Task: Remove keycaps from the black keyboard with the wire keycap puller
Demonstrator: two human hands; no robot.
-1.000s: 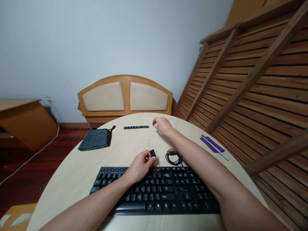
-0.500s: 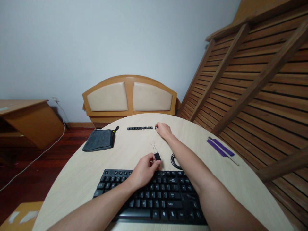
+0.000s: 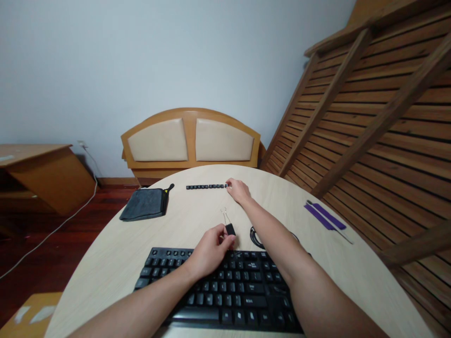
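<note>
My left hand (image 3: 213, 244) is closed on a keycap puller (image 3: 230, 229) with a black handle, its two wire prongs pointing away from me above the keyboard's far edge. Out on the table, my right hand (image 3: 238, 188) pinches a small black keycap (image 3: 226, 186) at the right end of a straight row of keycaps (image 3: 204, 187). Below both forearms lies the black keyboard (image 3: 218, 286). Its top row shows bare key sockets at the left, and my left forearm hides part of it.
A folded grey cloth (image 3: 144, 204) lies at the table's left. Beside my right forearm is a coiled black cable (image 3: 255, 238). Toward the right edge lies a purple brush-like tool (image 3: 324, 216) with a thin metal rod. A wooden headboard (image 3: 192, 136) stands behind the round table (image 3: 105, 263).
My right hand has moved slightly left, bringing the keycap from a small gap up to the end of the row. My left hand still holds the keycap puller in the same place.
</note>
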